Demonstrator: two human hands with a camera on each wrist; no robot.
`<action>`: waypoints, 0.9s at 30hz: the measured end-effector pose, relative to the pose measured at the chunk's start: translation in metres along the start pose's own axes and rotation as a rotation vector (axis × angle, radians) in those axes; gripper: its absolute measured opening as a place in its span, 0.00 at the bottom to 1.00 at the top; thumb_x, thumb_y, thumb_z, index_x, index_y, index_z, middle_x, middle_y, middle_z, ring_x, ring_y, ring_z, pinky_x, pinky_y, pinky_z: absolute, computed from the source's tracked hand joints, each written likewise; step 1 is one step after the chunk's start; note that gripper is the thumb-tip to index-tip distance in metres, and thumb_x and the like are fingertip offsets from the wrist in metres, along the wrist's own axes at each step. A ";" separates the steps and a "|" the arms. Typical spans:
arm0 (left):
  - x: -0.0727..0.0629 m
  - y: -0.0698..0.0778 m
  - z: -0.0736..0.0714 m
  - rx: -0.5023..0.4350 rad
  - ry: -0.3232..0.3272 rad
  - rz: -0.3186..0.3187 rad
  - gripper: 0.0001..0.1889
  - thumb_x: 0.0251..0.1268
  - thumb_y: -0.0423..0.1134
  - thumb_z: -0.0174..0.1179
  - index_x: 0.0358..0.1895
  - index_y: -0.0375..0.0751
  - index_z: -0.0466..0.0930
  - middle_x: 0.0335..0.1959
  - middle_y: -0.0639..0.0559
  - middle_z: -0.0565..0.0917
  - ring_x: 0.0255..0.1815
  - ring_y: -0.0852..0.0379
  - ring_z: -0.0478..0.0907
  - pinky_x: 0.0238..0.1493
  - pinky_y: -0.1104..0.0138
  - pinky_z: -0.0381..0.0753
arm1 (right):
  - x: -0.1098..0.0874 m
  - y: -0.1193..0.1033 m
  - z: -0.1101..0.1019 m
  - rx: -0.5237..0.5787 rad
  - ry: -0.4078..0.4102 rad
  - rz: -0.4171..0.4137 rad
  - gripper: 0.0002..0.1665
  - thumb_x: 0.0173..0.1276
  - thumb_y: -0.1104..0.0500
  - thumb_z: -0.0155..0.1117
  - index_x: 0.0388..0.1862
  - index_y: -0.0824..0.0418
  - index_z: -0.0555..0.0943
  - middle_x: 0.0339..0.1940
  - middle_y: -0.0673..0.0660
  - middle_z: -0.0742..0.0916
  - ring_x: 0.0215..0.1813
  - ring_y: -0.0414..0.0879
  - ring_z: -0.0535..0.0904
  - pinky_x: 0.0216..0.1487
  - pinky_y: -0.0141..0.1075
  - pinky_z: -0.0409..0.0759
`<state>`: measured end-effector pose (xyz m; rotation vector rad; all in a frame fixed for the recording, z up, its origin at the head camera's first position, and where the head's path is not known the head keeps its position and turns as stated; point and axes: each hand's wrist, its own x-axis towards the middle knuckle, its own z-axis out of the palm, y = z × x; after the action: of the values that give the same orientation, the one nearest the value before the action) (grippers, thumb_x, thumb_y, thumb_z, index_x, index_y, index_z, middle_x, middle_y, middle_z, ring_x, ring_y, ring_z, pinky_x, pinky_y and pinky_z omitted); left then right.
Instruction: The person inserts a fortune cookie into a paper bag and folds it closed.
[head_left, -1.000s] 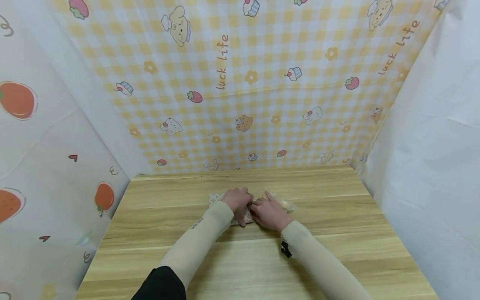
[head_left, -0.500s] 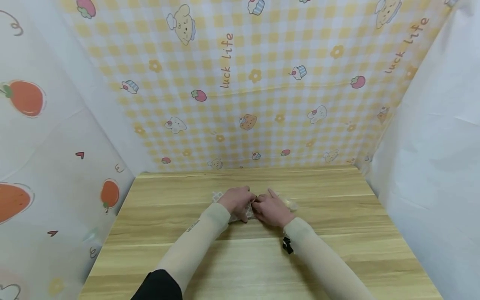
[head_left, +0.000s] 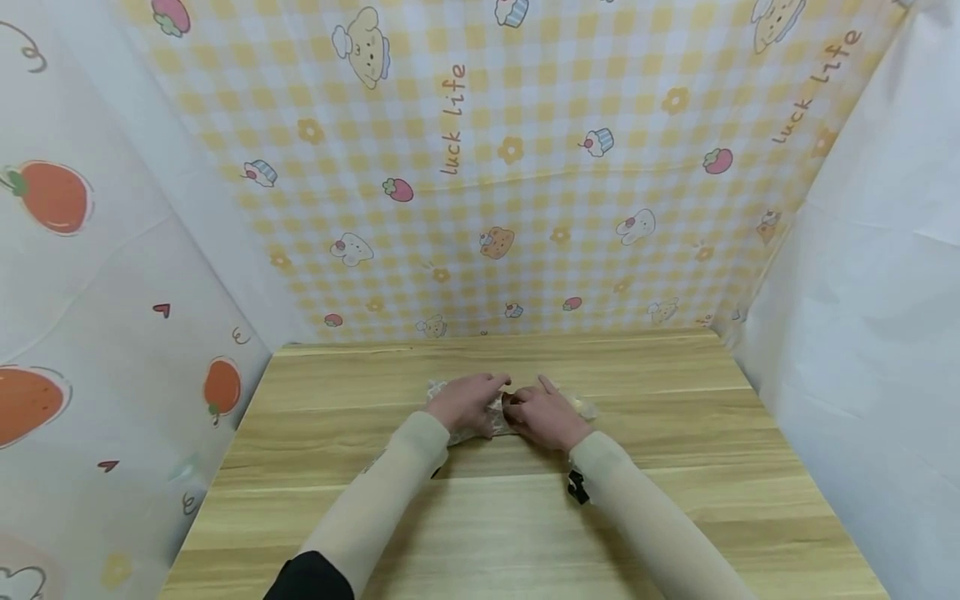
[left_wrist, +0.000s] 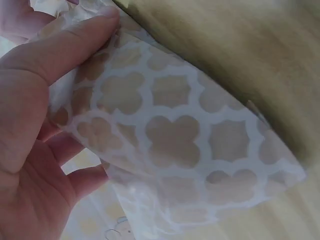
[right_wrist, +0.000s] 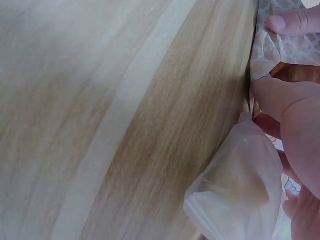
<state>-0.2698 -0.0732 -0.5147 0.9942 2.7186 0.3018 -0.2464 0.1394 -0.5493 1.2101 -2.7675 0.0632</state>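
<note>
A translucent bag with a white quatrefoil lattice pattern fills much of the left wrist view, its brownish inside showing through. My left hand pinches it, thumb on top and fingers beneath. At the bag's edge, the curled fingers of my right hand pinch the mouth side, close to the left thumb. A brown surface shows in the opening there; what it is, I cannot tell. Beside the right hand lies a clear plastic bag with something pale yellow in it, also visible past the knuckles in the head view.
Both hands work over the far middle of a wood-grain table. Behind it hangs a yellow checked cloth with cartoon prints. White sheets stand at the left and right sides.
The left hand has shifted slightly left and turned at the wrist, tilting the patterned bag. Brown now shows between the hands. The right hand stays nearly in place; the head view moved a little.
</note>
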 end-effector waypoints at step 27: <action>-0.022 -0.023 0.013 -0.030 0.015 -0.113 0.50 0.47 0.49 0.85 0.75 0.42 0.71 0.67 0.45 0.80 0.65 0.46 0.78 0.71 0.53 0.75 | -0.009 0.001 -0.007 0.168 0.176 0.106 0.21 0.72 0.57 0.70 0.62 0.59 0.84 0.67 0.64 0.83 0.70 0.60 0.77 0.77 0.66 0.62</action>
<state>-0.2633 -0.1034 -0.5303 0.8304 2.7618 0.3303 -0.2405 0.1471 -0.5434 1.0344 -2.7125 0.4000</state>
